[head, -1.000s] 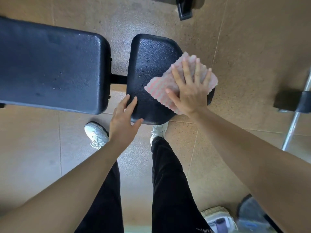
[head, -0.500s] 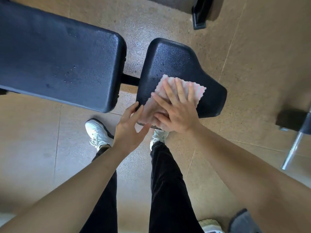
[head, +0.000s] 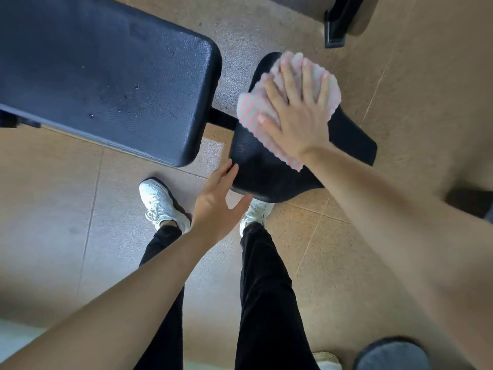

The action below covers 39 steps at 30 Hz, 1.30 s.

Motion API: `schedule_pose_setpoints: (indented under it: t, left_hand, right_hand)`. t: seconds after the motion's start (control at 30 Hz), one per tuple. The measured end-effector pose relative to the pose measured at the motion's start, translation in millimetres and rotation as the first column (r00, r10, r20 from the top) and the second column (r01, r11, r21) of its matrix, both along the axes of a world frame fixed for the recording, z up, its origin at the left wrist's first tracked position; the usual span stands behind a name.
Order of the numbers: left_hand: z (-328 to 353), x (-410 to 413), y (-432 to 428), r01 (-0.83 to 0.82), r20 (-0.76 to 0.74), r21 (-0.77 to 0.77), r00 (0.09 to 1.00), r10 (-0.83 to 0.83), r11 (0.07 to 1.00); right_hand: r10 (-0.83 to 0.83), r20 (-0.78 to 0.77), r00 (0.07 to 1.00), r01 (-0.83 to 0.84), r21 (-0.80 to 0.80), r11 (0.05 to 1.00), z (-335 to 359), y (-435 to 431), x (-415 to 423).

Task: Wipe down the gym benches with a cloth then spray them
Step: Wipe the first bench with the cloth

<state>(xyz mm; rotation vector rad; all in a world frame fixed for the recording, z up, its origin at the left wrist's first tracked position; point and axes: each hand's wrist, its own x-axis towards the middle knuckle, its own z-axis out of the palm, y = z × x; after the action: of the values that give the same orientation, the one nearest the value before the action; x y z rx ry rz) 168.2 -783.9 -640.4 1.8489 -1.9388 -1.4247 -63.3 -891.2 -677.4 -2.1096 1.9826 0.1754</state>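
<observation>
Pink-and-white striped cloth with a wavy edge lies on the far half of the small black textured seat pad of the gym bench, bunched a little under the right hand. That hand lies flat on it, fingers straight and spread, pressing down. The left hand has its fingers straight and close together, thumb held apart, fingertips touching the pad's near left corner. Left of the seat, across a narrow gap, sits the long black padded backrest, marked with a few pale specks. White sneakers and black trousers stand on the tan speckled floor.
</observation>
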Motion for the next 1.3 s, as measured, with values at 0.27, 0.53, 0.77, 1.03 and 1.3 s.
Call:
schedule_pose_setpoints:
  t: [0.27,0.53,0.77,1.03,1.3]
  left_hand:
    - [17,35,2,-0.152,0.041,-0.129,0.987,0.158,0.98]
    - [7,56,-38,-0.051,0.271,-0.319,0.952,0.143,0.946]
    - [2,60,-48,0.003,0.383,-0.122,0.923,0.044,0.993]
    - [15,35,-20,-0.057,0.052,-0.089,0.997,0.061,0.994]
    - [1,-15,-14,-0.207,-0.023,0.195,0.976,0.215,0.959]
  right_hand:
    - [0.214,0.095,0.972,-0.213,-0.015,0.977,-3,74,53]
    - [0.266,0.33,0.906,-0.282,0.001,0.959,13,86,56]
    - [0.37,0.249,0.895,-0.394,0.051,0.918,17,98,58]
    - [0.267,0.506,0.82,-0.316,0.013,0.949,33,85,66]
    - [-0.088,0.098,0.991,0.07,0.176,0.982,50,104,14]
